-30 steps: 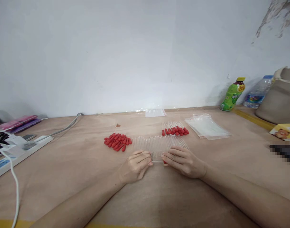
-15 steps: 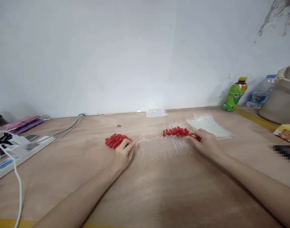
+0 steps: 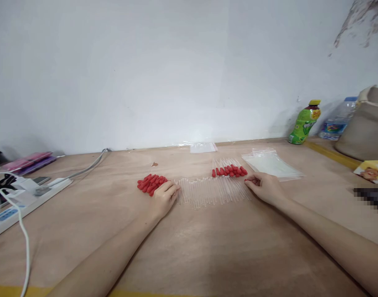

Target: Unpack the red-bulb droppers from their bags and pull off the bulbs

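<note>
My left hand (image 3: 164,199) is closed, its fingertips bunched at the left end of a row of thin clear tubes (image 3: 204,192); whatever they may hold is hidden. Beside that hand, partly behind it, lies a pile of red rubber bulbs (image 3: 150,183). My right hand (image 3: 264,186) pinches a red rubber bulb (image 3: 246,180), of which only a bit shows at the fingertips, just right of the tubes. Behind the row lie several droppers (image 3: 229,170), clear tubes with red bulbs on their near ends.
Clear plastic bags (image 3: 271,164) lie behind my right hand, a smaller bag (image 3: 203,147) by the wall. A green bottle (image 3: 304,123), a water bottle (image 3: 335,123) and a grey bag (image 3: 362,132) stand at right. A power strip (image 3: 31,198) with cables lies at left.
The thin clear tube that showed at my left fingertips is out of sight, and those fingers have curled down. My right hand has shifted slightly away from the droppers.
</note>
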`<state>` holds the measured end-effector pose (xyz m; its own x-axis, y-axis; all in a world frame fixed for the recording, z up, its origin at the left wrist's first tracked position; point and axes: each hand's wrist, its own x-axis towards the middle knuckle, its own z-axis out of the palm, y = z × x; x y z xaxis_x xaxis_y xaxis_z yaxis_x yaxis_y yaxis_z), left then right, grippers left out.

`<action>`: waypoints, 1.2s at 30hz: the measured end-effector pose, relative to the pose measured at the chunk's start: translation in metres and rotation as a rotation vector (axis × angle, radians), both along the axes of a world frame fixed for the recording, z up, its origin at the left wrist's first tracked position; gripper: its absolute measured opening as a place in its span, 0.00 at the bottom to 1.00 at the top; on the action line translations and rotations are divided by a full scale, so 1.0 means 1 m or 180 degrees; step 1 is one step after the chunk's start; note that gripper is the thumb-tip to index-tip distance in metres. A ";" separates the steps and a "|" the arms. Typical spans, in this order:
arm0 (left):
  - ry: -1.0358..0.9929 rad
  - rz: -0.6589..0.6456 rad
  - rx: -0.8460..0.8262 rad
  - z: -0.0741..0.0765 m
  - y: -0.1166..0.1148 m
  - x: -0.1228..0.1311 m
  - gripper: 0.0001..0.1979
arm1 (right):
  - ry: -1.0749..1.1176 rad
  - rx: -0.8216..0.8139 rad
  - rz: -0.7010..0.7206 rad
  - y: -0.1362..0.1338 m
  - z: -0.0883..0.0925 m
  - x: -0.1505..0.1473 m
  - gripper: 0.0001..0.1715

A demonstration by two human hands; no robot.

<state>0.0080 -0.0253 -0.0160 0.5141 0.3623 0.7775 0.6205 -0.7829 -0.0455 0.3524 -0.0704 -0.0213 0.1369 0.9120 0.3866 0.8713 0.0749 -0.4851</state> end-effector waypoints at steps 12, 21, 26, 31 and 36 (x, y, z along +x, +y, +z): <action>0.0185 -0.0260 -0.0518 0.003 -0.011 -0.002 0.06 | 0.0115 -0.0137 -0.0287 0.001 0.004 -0.007 0.15; 0.0307 -0.0235 -0.0513 0.006 -0.012 -0.004 0.07 | -0.0162 0.0266 -0.0611 0.014 0.000 0.003 0.15; 0.0645 -0.0305 -0.0692 0.012 -0.015 -0.003 0.16 | -0.0269 -0.0162 -0.0617 0.024 0.013 0.001 0.20; 0.1245 -0.0628 -0.1331 0.014 -0.013 -0.007 0.20 | -0.0212 -0.0559 -0.0596 0.033 0.024 0.005 0.21; 0.1169 -0.0816 -0.1344 0.012 -0.009 -0.017 0.19 | -0.0222 -0.0664 -0.0537 0.038 0.029 0.009 0.21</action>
